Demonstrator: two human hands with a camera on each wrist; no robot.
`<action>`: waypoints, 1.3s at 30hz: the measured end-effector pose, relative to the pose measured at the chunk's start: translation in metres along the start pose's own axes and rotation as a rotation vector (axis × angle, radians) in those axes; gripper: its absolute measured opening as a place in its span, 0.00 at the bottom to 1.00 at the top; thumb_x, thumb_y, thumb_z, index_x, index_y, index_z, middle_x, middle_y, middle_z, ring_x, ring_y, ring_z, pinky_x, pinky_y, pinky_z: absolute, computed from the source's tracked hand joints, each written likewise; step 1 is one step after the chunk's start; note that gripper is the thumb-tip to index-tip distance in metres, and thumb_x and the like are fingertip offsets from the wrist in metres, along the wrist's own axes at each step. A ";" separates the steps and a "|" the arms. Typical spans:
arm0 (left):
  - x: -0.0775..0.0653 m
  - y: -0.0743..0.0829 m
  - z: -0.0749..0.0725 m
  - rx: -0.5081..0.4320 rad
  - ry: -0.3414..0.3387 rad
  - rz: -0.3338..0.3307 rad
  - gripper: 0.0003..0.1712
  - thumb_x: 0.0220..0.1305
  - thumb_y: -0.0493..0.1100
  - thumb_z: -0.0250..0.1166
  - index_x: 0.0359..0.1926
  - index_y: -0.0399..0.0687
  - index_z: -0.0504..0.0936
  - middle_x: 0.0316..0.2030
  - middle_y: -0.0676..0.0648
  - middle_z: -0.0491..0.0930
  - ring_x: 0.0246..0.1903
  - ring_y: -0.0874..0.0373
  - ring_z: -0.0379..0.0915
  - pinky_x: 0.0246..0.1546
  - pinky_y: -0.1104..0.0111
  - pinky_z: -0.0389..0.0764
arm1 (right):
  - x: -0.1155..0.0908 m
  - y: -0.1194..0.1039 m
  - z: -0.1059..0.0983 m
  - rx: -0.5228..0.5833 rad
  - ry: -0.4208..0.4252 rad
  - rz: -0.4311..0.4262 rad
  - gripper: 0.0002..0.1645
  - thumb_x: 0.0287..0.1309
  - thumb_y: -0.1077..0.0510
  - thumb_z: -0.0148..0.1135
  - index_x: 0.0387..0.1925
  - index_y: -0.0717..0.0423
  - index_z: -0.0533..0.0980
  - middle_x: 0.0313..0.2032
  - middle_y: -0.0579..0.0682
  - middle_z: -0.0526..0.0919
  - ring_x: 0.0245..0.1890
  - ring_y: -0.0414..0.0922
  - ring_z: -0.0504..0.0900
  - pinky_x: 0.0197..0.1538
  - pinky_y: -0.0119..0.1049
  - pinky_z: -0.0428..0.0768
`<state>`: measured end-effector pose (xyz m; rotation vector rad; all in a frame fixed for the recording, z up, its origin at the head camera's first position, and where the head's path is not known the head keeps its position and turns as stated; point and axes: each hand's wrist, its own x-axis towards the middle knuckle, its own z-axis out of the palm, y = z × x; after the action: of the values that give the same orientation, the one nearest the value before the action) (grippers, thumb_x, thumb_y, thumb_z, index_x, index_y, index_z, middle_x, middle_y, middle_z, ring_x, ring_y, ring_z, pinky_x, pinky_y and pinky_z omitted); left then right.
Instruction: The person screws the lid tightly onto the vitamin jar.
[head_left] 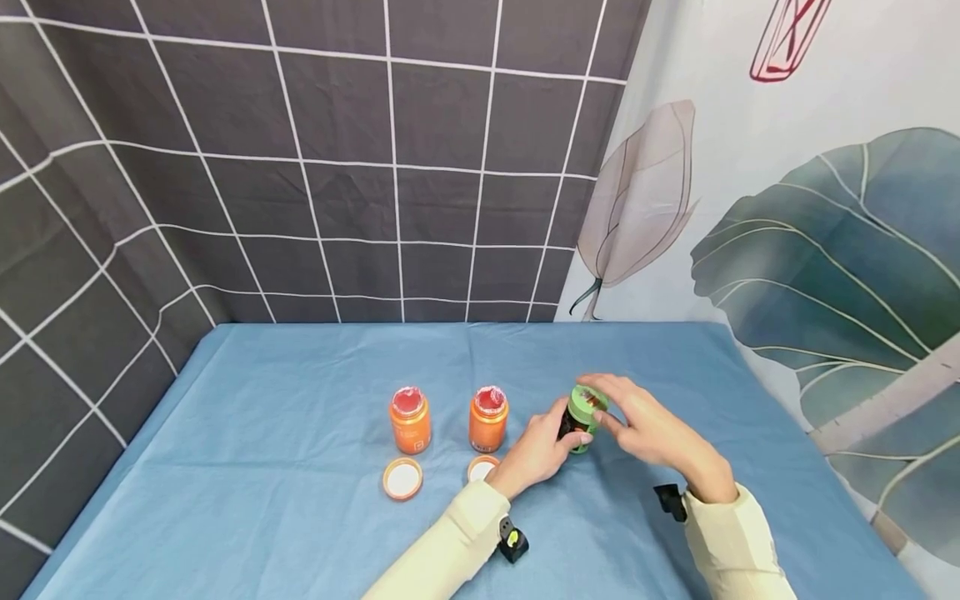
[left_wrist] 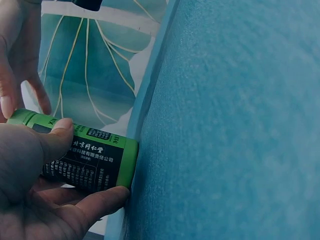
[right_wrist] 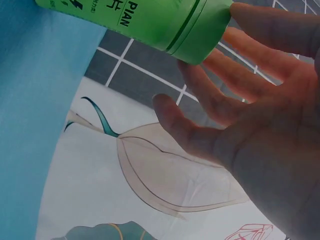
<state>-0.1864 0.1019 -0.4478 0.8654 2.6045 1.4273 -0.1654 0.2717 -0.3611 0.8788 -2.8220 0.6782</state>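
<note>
My left hand point(head_left: 536, 450) grips a small green-and-black jar point(head_left: 573, 425) by its body, with the thumb across the printed label in the left wrist view. The jar stands upright, its base close to the blue cloth. Around its green lid point(right_wrist: 205, 30) are the curled fingers of my right hand point(head_left: 652, 425), touching the rim. The lid is on the jar. Left of my hands stand two orange jars, a left one point(head_left: 411, 429) and a right one point(head_left: 487, 427), both uncapped with reddish tops.
A blue cloth point(head_left: 262, 467) covers the table. One orange-rimmed lid point(head_left: 402, 479) lies white side up before the left orange jar. Another lid point(head_left: 480, 468) is partly hidden by my left hand. A dark grid curtain point(head_left: 337, 200) and a leaf-print curtain point(head_left: 810, 250) hang behind.
</note>
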 end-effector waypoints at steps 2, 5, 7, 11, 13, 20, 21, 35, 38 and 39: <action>0.000 0.000 0.000 0.005 0.001 0.008 0.28 0.62 0.53 0.57 0.61 0.53 0.63 0.47 0.48 0.77 0.42 0.64 0.73 0.42 0.70 0.74 | 0.000 0.001 0.000 0.000 0.010 0.008 0.25 0.57 0.66 0.58 0.57 0.56 0.68 0.55 0.52 0.72 0.55 0.52 0.69 0.53 0.53 0.67; -0.001 0.000 -0.001 0.012 -0.005 0.014 0.29 0.62 0.53 0.57 0.62 0.52 0.62 0.48 0.48 0.77 0.42 0.64 0.73 0.42 0.71 0.74 | 0.000 0.001 0.000 -0.009 0.022 0.023 0.23 0.57 0.64 0.59 0.55 0.55 0.70 0.53 0.52 0.74 0.53 0.52 0.70 0.52 0.53 0.67; -0.001 0.000 -0.001 0.015 -0.007 0.016 0.29 0.62 0.53 0.57 0.62 0.51 0.62 0.48 0.48 0.77 0.42 0.64 0.73 0.42 0.71 0.74 | 0.000 0.001 0.001 -0.012 0.029 0.030 0.22 0.56 0.63 0.60 0.53 0.55 0.70 0.51 0.51 0.74 0.51 0.51 0.71 0.52 0.53 0.67; -0.001 0.001 -0.002 0.014 0.004 0.021 0.29 0.63 0.52 0.57 0.62 0.51 0.62 0.47 0.47 0.77 0.41 0.63 0.73 0.42 0.71 0.74 | 0.001 0.001 0.001 -0.014 0.049 0.035 0.20 0.56 0.61 0.61 0.51 0.55 0.71 0.49 0.51 0.75 0.50 0.51 0.71 0.50 0.52 0.68; -0.001 0.002 -0.002 0.017 0.003 0.023 0.28 0.62 0.52 0.57 0.61 0.51 0.63 0.46 0.48 0.77 0.40 0.63 0.73 0.41 0.72 0.74 | 0.001 0.001 0.002 -0.018 0.056 0.035 0.19 0.56 0.61 0.61 0.50 0.55 0.71 0.48 0.51 0.75 0.50 0.51 0.71 0.50 0.52 0.68; -0.001 0.002 -0.002 0.009 0.006 0.021 0.27 0.62 0.52 0.58 0.60 0.51 0.64 0.46 0.48 0.77 0.40 0.64 0.73 0.41 0.72 0.74 | 0.002 0.001 0.005 -0.052 0.103 0.050 0.18 0.54 0.57 0.64 0.46 0.55 0.73 0.41 0.50 0.75 0.43 0.49 0.73 0.44 0.47 0.70; -0.001 0.002 -0.002 0.009 0.009 0.021 0.27 0.62 0.52 0.58 0.59 0.51 0.64 0.46 0.48 0.77 0.40 0.64 0.73 0.42 0.72 0.74 | 0.003 0.001 0.006 -0.064 0.110 0.060 0.18 0.54 0.55 0.65 0.46 0.55 0.73 0.41 0.49 0.75 0.41 0.48 0.73 0.42 0.45 0.71; -0.001 0.002 -0.001 0.010 0.012 0.026 0.26 0.62 0.51 0.58 0.59 0.51 0.64 0.46 0.49 0.77 0.41 0.64 0.73 0.43 0.71 0.74 | 0.001 0.002 0.004 -0.060 0.083 0.121 0.32 0.59 0.46 0.58 0.60 0.56 0.65 0.57 0.57 0.69 0.57 0.57 0.66 0.53 0.57 0.65; -0.002 0.001 -0.001 0.007 0.013 0.035 0.28 0.62 0.51 0.58 0.61 0.50 0.64 0.46 0.48 0.77 0.41 0.64 0.73 0.42 0.72 0.74 | 0.001 0.001 0.003 -0.026 0.043 0.058 0.28 0.62 0.55 0.55 0.63 0.56 0.63 0.60 0.56 0.67 0.61 0.56 0.63 0.57 0.57 0.61; -0.002 0.001 -0.001 0.007 0.013 0.035 0.28 0.62 0.51 0.58 0.61 0.50 0.63 0.46 0.48 0.77 0.41 0.64 0.73 0.42 0.72 0.74 | 0.001 0.001 0.003 -0.020 0.032 0.041 0.28 0.62 0.58 0.55 0.63 0.56 0.63 0.60 0.56 0.67 0.61 0.56 0.63 0.57 0.57 0.61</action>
<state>-0.1848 0.1009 -0.4470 0.9105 2.6188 1.4380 -0.1668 0.2703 -0.3633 0.8019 -2.8201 0.6616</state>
